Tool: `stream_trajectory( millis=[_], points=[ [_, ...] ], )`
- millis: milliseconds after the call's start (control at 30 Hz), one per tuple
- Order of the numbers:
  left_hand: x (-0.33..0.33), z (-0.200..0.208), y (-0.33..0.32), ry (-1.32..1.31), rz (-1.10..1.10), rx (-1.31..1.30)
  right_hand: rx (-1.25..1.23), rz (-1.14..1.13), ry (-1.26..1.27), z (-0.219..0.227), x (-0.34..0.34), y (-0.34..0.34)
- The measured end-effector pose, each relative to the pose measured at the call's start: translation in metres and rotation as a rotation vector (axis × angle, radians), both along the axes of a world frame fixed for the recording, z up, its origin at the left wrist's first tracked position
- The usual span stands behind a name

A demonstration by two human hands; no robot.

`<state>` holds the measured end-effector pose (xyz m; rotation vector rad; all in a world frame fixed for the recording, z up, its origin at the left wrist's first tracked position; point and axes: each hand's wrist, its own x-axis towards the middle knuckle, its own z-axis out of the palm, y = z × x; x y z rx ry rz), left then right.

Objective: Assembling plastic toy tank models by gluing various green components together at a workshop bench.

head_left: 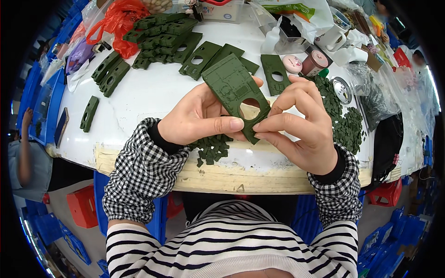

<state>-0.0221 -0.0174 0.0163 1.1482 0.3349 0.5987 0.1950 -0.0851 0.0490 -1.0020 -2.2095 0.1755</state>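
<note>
Up off the table, between my hands, is a dark green plastic model hull part [228, 79] with a large round hole near its lower end. My left hand [199, 116] grips its left side, thumb on the top face beside the hole. The fingers of my right hand [301, 120] pinch at its lower right corner; whether a small piece sits between the fingertips is hidden. Under my left hand lies a pile of tiny green plastic pieces [212, 150]. A wider heap of such pieces [345, 125] spreads to the right of my right hand.
More green hull parts [169, 39] are stacked at the back left, with single ones [275, 74] nearby. A red plastic bag [118, 28], a round pink tin [292, 64], a white mug [332, 38] and clear bags [378, 97] crowd the table's far side. Tape covers the front edge [241, 178].
</note>
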Motion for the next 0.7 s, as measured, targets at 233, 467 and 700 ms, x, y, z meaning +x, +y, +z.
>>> stream_trajectory(
  millis=[233, 467, 700],
  points=[
    [-0.002, -0.001, 0.002, -0.03, 0.023, 0.005, -0.223, 0.025, 0.254, 0.0, -0.003, -0.002],
    [-0.001, -0.002, 0.002, -0.016, 0.032, 0.029, -0.366, 0.034, 0.471, -0.019, -0.011, -0.004],
    [0.003, -0.001, -0.003, -0.021, 0.073, 0.02, -0.393, 0.059, 0.545, -0.026, -0.01, -0.003]
  ],
)
